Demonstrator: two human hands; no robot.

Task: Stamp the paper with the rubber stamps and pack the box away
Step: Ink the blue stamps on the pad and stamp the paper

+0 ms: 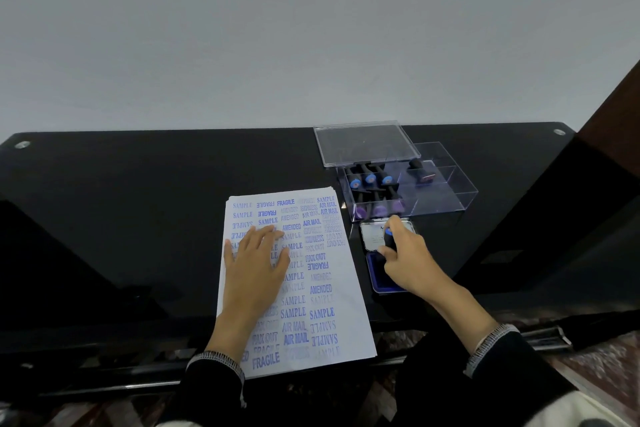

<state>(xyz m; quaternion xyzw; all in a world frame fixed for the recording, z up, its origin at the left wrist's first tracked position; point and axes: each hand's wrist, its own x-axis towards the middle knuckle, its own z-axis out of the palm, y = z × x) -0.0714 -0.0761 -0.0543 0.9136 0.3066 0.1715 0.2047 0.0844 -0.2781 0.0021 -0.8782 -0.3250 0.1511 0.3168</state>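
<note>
Two hands: the left hand (258,258) lies flat on the paper, and the right hand (403,258) grips one stamp (388,240) over the ink pad.

One stack of paper (346,315), at the near edge of the table (138,204), covered with many blue stamped words.

One ink pad (379,276), its lid (372,236) open, just right of the paper.

One clear plastic box (446,198) toward the far right corner, with one clear lid (363,142) behind it.

Stamps in the box: three with blue caps (370,178), three with purple caps (379,209), one lying apart in the right compartment (420,170). Eight stamps in all, counting the held one.

Two sleeves with patterned cuffs (216,357).
</note>
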